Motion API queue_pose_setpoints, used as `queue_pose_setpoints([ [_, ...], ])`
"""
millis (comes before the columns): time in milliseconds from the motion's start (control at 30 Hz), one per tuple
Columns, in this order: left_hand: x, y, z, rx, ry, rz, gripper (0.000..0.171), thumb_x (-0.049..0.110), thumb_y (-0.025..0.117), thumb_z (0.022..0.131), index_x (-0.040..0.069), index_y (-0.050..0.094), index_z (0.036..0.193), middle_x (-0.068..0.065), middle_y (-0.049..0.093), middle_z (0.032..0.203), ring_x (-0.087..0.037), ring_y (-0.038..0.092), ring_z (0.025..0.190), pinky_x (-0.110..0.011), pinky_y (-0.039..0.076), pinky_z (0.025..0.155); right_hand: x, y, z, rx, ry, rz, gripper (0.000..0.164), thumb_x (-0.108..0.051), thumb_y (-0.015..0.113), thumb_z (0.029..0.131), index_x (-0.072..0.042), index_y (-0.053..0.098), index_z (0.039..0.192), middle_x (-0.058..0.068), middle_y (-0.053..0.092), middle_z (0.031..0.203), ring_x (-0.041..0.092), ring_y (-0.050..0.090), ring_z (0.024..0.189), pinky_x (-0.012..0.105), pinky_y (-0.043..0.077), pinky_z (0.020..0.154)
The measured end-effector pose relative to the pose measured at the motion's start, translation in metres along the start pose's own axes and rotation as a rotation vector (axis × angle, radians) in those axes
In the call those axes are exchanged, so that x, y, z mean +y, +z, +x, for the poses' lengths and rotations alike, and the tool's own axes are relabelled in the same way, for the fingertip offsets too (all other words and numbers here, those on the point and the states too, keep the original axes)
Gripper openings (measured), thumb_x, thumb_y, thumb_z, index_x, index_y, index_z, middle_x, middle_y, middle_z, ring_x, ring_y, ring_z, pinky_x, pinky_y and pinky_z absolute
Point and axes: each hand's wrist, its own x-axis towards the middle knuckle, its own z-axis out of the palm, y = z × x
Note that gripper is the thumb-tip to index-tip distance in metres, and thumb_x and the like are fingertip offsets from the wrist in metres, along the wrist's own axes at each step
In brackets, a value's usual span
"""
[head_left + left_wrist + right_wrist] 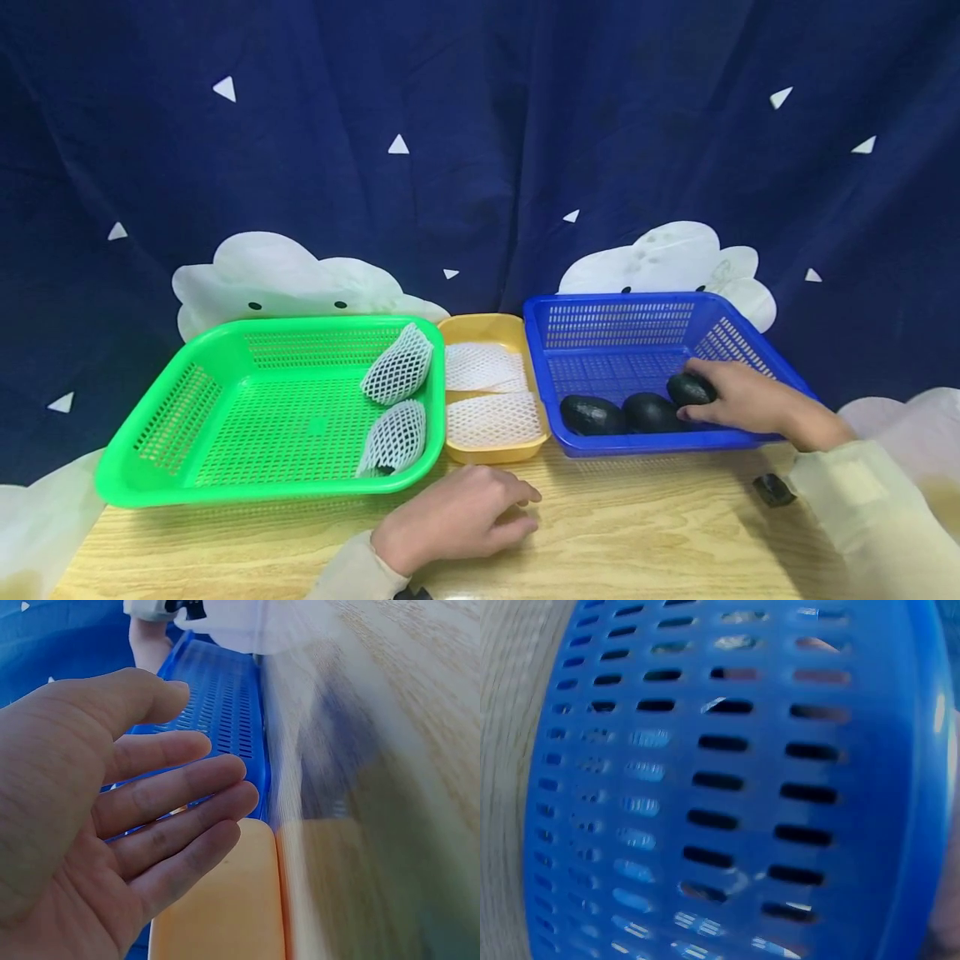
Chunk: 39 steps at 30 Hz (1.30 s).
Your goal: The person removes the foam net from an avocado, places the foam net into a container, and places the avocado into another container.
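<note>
My right hand [738,398] reaches over the near side of the blue basket [637,444] and grips a dark avocado [687,389] between thumb and fingers. Two more dark avocados, one at the left [592,415] and one in the middle [649,412], lie along the basket's near wall. In the right wrist view, the slotted basket wall [885,825] hides most of the hand. My left hand [465,512] holds nothing, its fingers loosely extended over the table before the yellow tray [495,455]. The left wrist view shows its palm and spread fingers [176,787].
White foam net sleeves [495,419] lie flat in the yellow tray. To the left stands a green basket [225,494], with two net-wrapped dark fruits, one behind [401,367] and one nearer [395,435]. A small black object [773,490] is beside my right sleeve. A blue curtain [480,167] hangs behind.
</note>
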Motion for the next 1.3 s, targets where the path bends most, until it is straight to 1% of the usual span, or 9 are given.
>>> queue_pose_setpoints([
  [100,0.0,0.0,0.0,0.002,0.006,0.007,0.027,0.034,0.055,0.097,0.018,0.072,0.111,0.008,0.074,0.104,0.001,0.068,0.095,-0.015,0.055,0.081,0.005,0.001,0.0,-0.012,0.003,0.005,0.048,-0.043,0.077,0.078,-0.012,0.059,0.11,-0.007,0.06,0.08,0.005,0.051,0.069,0.022,0.04,0.059],
  [300,0.0,-0.001,0.0,0.001,0.014,0.015,0.027,0.034,0.055,0.097,0.018,0.072,0.11,0.009,0.074,0.104,0.002,0.068,0.095,-0.015,0.055,0.081,0.013,0.003,0.002,-0.042,0.013,0.011,0.042,-0.042,0.08,0.074,-0.017,0.059,0.1,-0.008,0.057,0.075,0.006,0.049,0.067,0.021,0.038,0.059],
  [433,0.0,-0.001,0.0,-0.003,0.009,0.02,0.028,0.034,0.055,0.097,0.018,0.072,0.111,0.009,0.074,0.104,0.001,0.068,0.094,-0.015,0.055,0.081,0.012,0.002,0.005,-0.132,0.044,0.051,0.046,-0.04,0.079,0.074,-0.012,0.061,0.105,-0.004,0.062,0.083,0.011,0.052,0.074,0.025,0.041,0.063],
  [533,-0.001,0.0,-0.001,-0.003,0.009,0.024,0.028,0.034,0.054,0.097,0.018,0.072,0.111,0.009,0.074,0.103,0.002,0.068,0.094,-0.015,0.054,0.081,0.011,0.002,0.008,-0.185,0.066,0.074,0.053,-0.038,0.081,0.071,-0.008,0.062,0.11,0.001,0.066,0.092,0.016,0.055,0.081,0.031,0.045,0.069],
  [633,0.0,0.001,-0.001,-0.004,0.008,0.026,0.028,0.035,0.054,0.097,0.019,0.072,0.111,0.01,0.074,0.103,0.003,0.067,0.094,-0.015,0.054,0.081,0.012,0.003,0.009,-0.194,0.07,0.065,0.061,-0.04,0.082,0.069,-0.004,0.063,0.115,0.007,0.069,0.102,0.022,0.06,0.09,0.041,0.051,0.077],
  [767,0.0,0.0,-0.001,-0.014,0.004,0.018,0.028,0.035,0.054,0.097,0.019,0.072,0.111,0.01,0.074,0.103,0.003,0.067,0.094,-0.015,0.054,0.081,0.016,0.007,0.008,-0.219,0.071,0.049,0.068,-0.042,0.081,0.071,0.0,0.061,0.12,0.015,0.069,0.112,0.032,0.064,0.101,0.052,0.052,0.085],
  [933,0.001,-0.003,0.0,-0.025,-0.002,0.011,0.029,0.036,0.054,0.097,0.019,0.071,0.113,0.009,0.073,0.105,0.003,0.067,0.095,-0.015,0.054,0.082,0.019,0.008,0.008,-0.229,0.081,0.035,0.072,-0.048,0.08,0.071,-0.002,0.061,0.122,0.015,0.07,0.112,0.032,0.064,0.102,0.053,0.052,0.086],
  [1133,0.002,-0.007,-0.001,-0.025,-0.023,0.014,0.031,0.037,0.054,0.097,0.019,0.07,0.115,0.008,0.073,0.109,0.002,0.067,0.099,-0.016,0.055,0.084,0.019,0.006,0.007,-0.231,0.083,0.037,0.074,-0.047,0.08,0.071,0.0,0.06,0.124,0.019,0.068,0.116,0.037,0.063,0.107,0.057,0.05,0.089],
  [1300,0.003,-0.009,-0.002,-0.023,-0.022,0.026,0.03,0.036,0.054,0.097,0.018,0.07,0.115,0.009,0.073,0.105,0.004,0.066,0.092,-0.015,0.055,0.081,0.017,0.004,0.004,-0.238,0.083,0.047,0.07,-0.048,0.079,0.072,-0.002,0.061,0.122,0.014,0.069,0.112,0.028,0.063,0.101,0.047,0.052,0.084],
])
